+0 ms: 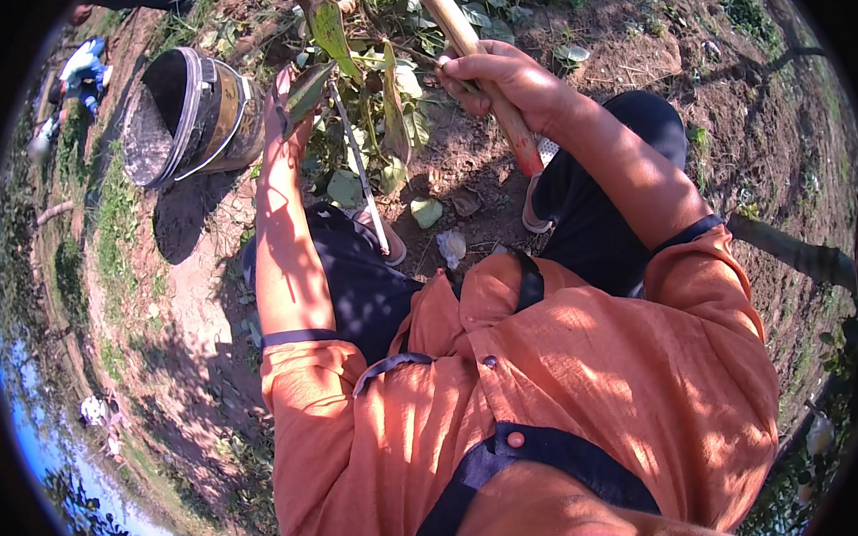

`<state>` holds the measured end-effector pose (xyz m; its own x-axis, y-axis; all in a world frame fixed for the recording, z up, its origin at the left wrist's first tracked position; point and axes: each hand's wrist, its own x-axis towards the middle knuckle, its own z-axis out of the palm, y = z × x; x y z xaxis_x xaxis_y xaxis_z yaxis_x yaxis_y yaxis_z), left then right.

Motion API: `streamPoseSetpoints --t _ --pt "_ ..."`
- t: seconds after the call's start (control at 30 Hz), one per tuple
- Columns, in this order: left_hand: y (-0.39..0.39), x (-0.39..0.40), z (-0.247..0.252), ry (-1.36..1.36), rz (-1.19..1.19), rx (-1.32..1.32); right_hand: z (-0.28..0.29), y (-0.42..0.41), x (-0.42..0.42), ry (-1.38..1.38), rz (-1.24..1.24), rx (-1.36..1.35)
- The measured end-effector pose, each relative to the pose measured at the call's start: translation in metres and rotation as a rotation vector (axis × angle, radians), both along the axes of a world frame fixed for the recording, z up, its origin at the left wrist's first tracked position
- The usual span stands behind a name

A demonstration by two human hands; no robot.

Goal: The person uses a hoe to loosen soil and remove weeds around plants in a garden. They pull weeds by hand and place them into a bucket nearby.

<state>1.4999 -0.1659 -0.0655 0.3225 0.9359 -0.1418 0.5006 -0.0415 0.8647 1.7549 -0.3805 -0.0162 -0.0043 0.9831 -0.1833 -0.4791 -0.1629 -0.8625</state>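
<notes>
My right hand is wrapped around a pale wooden tool handle, whose lower end is painted red. A thin green stem runs by its fingers. The handle's far end runs out of view at the top. On the other side, my left hand is reached out among leafy plant stems. A green leaf covers much of it, so its grip cannot be made out. Yellowing leaves hang between my hands, and a thin pale stick slants down towards my left shoe.
A dark plastic bucket with a wire handle lies tipped beyond my left arm. Another person is bent over at far left. A crumpled whitish scrap lies between my feet. A branch is at right.
</notes>
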Motion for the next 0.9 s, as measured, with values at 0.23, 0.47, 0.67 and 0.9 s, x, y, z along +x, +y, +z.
streamPoseSetpoints --t 0.23,0.47,0.67,0.9 --pt "-0.003 -0.004 0.000 -0.243 0.039 -0.111 -0.004 0.004 0.006 -0.149 -0.068 0.017" --pt "0.011 -0.038 0.012 -0.486 0.232 0.035 -0.006 0.010 0.068 -0.260 -0.326 -0.005" --pt "-0.019 -0.203 0.061 -0.486 0.783 0.360 0.024 -0.023 0.154 0.329 -0.449 0.283" --pt "-0.195 -0.388 0.054 -0.247 1.171 0.280 -0.001 -0.095 0.252 0.510 -0.610 0.440"
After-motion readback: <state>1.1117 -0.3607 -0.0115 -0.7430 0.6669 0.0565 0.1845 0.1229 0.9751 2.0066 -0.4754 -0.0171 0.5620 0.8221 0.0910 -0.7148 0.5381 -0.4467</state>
